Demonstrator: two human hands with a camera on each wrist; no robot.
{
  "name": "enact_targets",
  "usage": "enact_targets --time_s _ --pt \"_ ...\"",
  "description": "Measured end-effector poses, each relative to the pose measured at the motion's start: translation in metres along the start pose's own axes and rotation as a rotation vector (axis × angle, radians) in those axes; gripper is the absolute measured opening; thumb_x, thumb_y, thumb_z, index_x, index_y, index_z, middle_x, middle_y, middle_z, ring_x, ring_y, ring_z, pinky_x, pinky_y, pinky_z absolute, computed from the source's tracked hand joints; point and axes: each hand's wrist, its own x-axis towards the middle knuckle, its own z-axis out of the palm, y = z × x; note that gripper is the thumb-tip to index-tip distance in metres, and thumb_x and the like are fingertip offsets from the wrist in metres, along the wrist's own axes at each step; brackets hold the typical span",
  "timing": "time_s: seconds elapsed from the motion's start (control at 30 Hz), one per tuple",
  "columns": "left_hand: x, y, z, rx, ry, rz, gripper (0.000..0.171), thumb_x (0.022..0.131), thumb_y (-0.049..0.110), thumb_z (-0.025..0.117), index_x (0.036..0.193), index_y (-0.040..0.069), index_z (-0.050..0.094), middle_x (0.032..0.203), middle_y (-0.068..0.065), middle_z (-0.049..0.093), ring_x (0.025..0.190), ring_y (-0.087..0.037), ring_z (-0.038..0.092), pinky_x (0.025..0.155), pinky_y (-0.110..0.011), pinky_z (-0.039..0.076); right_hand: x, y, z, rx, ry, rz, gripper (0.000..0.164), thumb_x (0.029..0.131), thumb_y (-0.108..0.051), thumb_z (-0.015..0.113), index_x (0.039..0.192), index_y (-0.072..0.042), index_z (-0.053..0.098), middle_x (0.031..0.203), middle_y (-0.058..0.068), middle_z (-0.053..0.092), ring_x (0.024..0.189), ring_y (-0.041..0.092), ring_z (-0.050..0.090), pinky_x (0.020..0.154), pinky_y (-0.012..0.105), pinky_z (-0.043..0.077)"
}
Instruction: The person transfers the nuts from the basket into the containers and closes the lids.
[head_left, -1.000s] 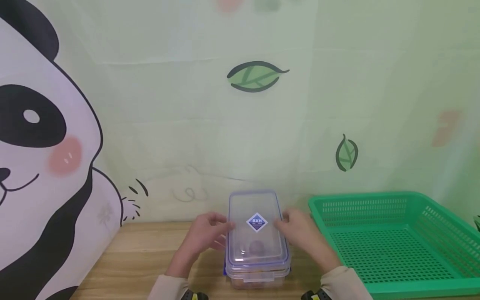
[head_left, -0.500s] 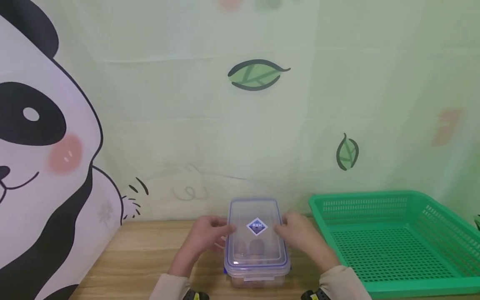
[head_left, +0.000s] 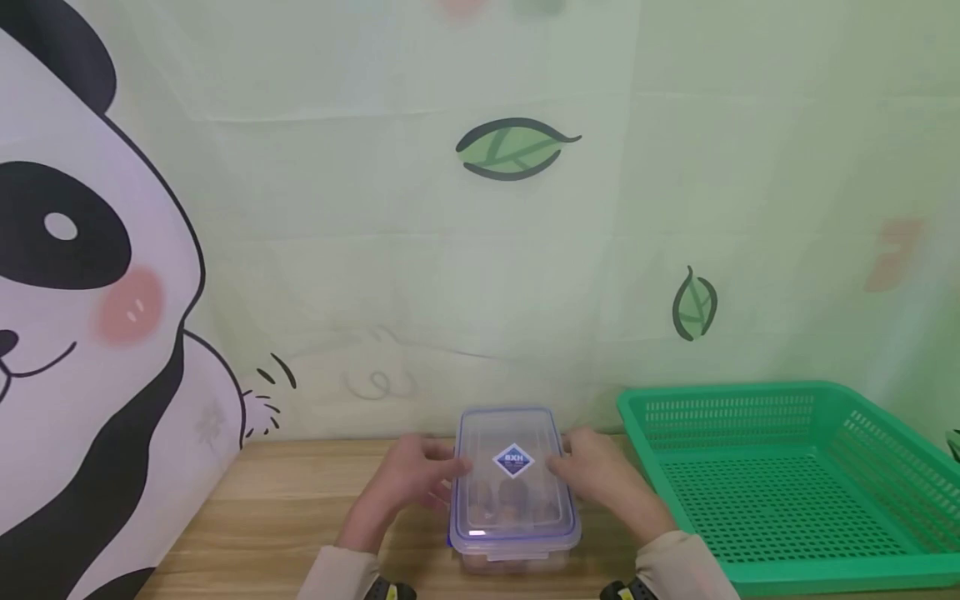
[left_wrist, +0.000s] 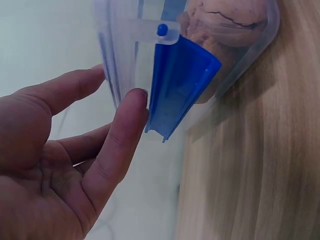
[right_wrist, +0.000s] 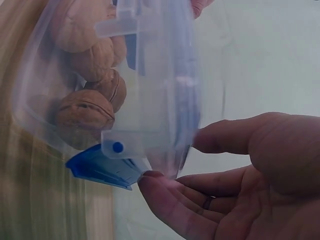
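Note:
A clear food container stands on the table, and several walnuts show through its wall. Its clear lid, with a blue seal line and a diamond label, lies over the top. My left hand pinches the lid's left edge, thumb on top and fingers at the side. On the opposite edge my right hand pinches the lid likewise. Blue latches stick out from the sides: one latch beside my left fingertip, another latch by my right fingertips.
To the right stands a green plastic basket with perforated walls, close to my right forearm. The wooden table ends at a pale cloth backdrop printed with a panda and leaves.
The lid's far end has come down, so the lid now lies flatter on the container. Both hands keep their hold at its edges and have hardly shifted.

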Motion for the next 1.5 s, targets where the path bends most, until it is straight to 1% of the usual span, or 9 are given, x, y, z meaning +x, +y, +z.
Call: enact_targets --time_s 0.23,0.5,0.67,0.9,1.03,1.17,1.3,1.4,1.5 --pt "0.0 -0.001 0.0 -0.013 -0.009 -0.006 0.03 0.094 0.016 0.08 0.109 -0.009 0.074 0.088 -0.013 0.074 0.069 -0.025 0.073 0.061 -0.039 0.067 -0.001 -0.002 0.001 -0.017 -0.014 0.016 0.021 0.1 -0.014 0.067 0.109 0.003 0.073 0.072 0.005 0.061 0.061 0.018 0.058 0.052 0.028 0.053" --pt "-0.003 -0.003 -0.003 -0.024 0.021 -0.017 0.031 0.094 0.014 0.08 0.112 -0.009 0.073 0.088 -0.013 0.073 0.069 -0.025 0.071 0.062 -0.039 0.067 0.0 -0.002 0.005 -0.04 0.005 -0.04 0.023 0.099 -0.017 0.073 0.108 0.004 0.075 0.079 0.004 0.068 0.066 0.018 0.063 0.058 0.032 0.058" --pt "-0.001 -0.007 -0.003 -0.054 0.023 -0.029 0.03 0.094 0.012 0.078 0.114 -0.011 0.072 0.088 -0.014 0.073 0.069 -0.025 0.071 0.063 -0.04 0.067 0.0 -0.001 0.006 -0.029 0.0 -0.035 0.024 0.099 -0.018 0.073 0.108 0.004 0.074 0.079 0.004 0.069 0.066 0.018 0.064 0.058 0.032 0.057" --pt "0.003 -0.014 -0.004 -0.094 0.02 -0.05 0.04 0.094 0.017 0.08 0.122 -0.01 0.069 0.099 -0.015 0.073 0.081 -0.027 0.072 0.07 -0.043 0.067 -0.003 0.002 0.007 0.107 -0.026 -0.01 0.026 0.103 -0.015 0.069 0.112 0.009 0.066 0.077 0.006 0.062 0.063 0.019 0.059 0.053 0.031 0.055" --pt "0.004 -0.02 -0.005 -0.128 -0.004 -0.066 0.041 0.095 0.022 0.08 0.122 -0.007 0.07 0.102 -0.015 0.074 0.088 -0.029 0.073 0.075 -0.048 0.067 -0.003 0.004 0.009 0.19 -0.052 0.007 0.026 0.105 -0.016 0.065 0.111 0.01 0.065 0.079 0.009 0.064 0.065 0.023 0.063 0.052 0.037 0.059" --pt "0.004 -0.022 -0.006 -0.121 -0.01 -0.074 0.039 0.095 0.023 0.08 0.119 -0.006 0.071 0.103 -0.015 0.074 0.089 -0.031 0.074 0.076 -0.049 0.067 0.0 0.007 0.014 0.275 -0.093 0.041 0.03 0.108 -0.016 0.059 0.116 0.013 0.062 0.088 0.014 0.068 0.075 0.028 0.069 0.055 0.046 0.065" --pt "0.005 -0.023 -0.007 -0.118 0.008 -0.092 0.05 0.094 0.021 0.081 0.13 -0.009 0.064 0.101 -0.017 0.074 0.086 -0.033 0.075 0.073 -0.049 0.067 0.001 0.007 0.018 0.302 -0.085 0.058 0.031 0.107 -0.015 0.058 0.117 0.014 0.059 0.089 0.016 0.068 0.077 0.03 0.07 0.056 0.048 0.066" --pt "0.006 -0.022 -0.007 -0.099 0.045 -0.115 0.068 0.091 0.022 0.084 0.142 -0.011 0.054 0.102 -0.018 0.074 0.082 -0.032 0.074 0.07 -0.048 0.067 0.0 0.006 0.018 0.26 -0.043 0.044 0.034 0.105 -0.015 0.063 0.117 0.016 0.059 0.087 0.016 0.067 0.075 0.029 0.069 0.058 0.045 0.065" --pt "0.006 -0.021 -0.007 -0.082 0.079 -0.118 0.077 0.089 0.022 0.086 0.147 -0.012 0.049 0.106 -0.02 0.072 0.083 -0.03 0.073 0.069 -0.047 0.067 -0.001 0.006 0.016 0.198 0.01 0.04 0.04 0.101 -0.018 0.07 0.119 0.016 0.059 0.09 0.015 0.068 0.079 0.028 0.069 0.066 0.044 0.065"
